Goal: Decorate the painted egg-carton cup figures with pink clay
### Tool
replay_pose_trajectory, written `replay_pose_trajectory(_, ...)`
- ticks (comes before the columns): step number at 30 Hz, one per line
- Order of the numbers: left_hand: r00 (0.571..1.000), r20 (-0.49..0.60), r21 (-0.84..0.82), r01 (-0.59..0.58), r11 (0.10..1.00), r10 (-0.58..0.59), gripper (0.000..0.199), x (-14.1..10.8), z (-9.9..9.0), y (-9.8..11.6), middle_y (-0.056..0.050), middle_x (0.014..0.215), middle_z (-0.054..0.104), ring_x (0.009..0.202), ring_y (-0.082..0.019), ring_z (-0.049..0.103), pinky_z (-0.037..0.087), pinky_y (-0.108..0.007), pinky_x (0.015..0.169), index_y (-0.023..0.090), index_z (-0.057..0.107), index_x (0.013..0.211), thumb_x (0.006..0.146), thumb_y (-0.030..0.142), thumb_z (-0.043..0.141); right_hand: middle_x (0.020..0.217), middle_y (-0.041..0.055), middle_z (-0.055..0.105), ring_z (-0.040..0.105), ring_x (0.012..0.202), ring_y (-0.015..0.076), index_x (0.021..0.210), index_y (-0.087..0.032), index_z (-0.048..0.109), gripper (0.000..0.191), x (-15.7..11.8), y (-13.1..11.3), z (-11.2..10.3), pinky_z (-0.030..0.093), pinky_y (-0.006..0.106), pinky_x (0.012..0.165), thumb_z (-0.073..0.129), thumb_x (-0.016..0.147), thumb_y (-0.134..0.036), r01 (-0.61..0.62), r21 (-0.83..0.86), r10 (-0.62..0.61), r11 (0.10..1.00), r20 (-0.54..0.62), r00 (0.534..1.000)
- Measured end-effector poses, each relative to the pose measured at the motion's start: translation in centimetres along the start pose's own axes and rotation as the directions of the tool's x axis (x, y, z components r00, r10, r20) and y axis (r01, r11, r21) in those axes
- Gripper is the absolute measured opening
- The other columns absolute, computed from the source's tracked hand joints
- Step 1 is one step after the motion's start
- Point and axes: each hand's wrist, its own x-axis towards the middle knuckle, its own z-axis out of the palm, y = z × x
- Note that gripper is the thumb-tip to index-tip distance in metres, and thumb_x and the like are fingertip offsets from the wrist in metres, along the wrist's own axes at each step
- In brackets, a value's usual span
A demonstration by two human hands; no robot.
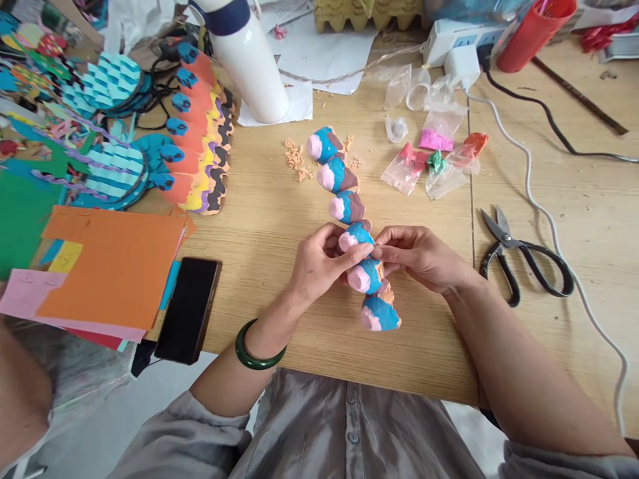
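Fingertips of both hands pinch a blue clay-covered cone with a pink tip, the fourth of six such cones I count in a touching row. The row runs down the middle of the wooden worktop, and its last cone sits near the front edge. My left hand, with a green bangle at the wrist, curls in from one side, while my right hand closes from the other, its fingers pressed together. I cannot tell exactly which fingers bear on the cone. Orange-tan crumbs lie just beside the upper cones. Toward the back edge, small plastic bags hold pink, red and green clay, and a white bottle lies tilted beyond them. Black-handled scissors rest on the right, well apart from my right hand. To the left, a dark smartphone lies beside a stack of orange and pink card, with a scalloped paper craft piece in orange, yellow and blue above it.
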Motion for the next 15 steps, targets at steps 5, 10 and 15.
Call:
replay_pose_trajectory(5, 1.0, 0.027, 0.004, 0.015, 1.0, -0.015, 0.036, 0.03, -0.03, -0.33, -0.006, 0.093, 0.078, 0.079, -0.016, 0.071, 0.055, -0.023, 0.065, 0.016, 0.065, 0.084, 0.071, 0.044, 0.085, 0.06, -0.001, 0.072, 0.071, 0.054, 0.0127, 0.072, -0.014, 0.071, 0.037, -0.06, 0.05, -0.05, 0.062, 0.024, 0.058, 0.096, 0.058, -0.037, 0.005, 0.017, -0.005, 1.0, 0.005, 1.0)
replay_pose_trajectory(10, 1.0, -0.027, 0.022, 0.008, 1.0, -0.007, 0.038, 0.22, -0.17, -0.19, -0.005, 0.086, 0.076, 0.075, -0.016, 0.07, 0.055, -0.025, 0.064, 0.017, 0.065, 0.084, 0.071, 0.048, 0.084, 0.069, 0.0017, 0.076, 0.072, 0.055, 0.0135, 0.083, -0.014, 0.075, 0.035, 0.01, -0.3, -0.15, 0.062, 0.025, 0.056, 0.092, 0.067, -0.041, -0.05, 0.06, 0.05, 0.997, -0.01, 0.999)
replay_pose_trajectory(15, 0.999, -0.039, -0.003, 0.008, 1.0, -0.008, 0.039, 0.27, -0.29, -0.11, -0.004, 0.084, 0.076, 0.075, -0.016, 0.071, 0.056, -0.024, 0.063, 0.017, 0.066, 0.085, 0.07, 0.046, 0.086, 0.072, 0.0053, 0.078, 0.075, 0.063, 0.017, 0.078, -0.015, 0.077, 0.033, -0.05, -0.32, -0.21, 0.064, 0.028, 0.06, 0.089, 0.069, -0.045, 0.021, 0.044, -0.017, 0.999, -0.092, 0.996)
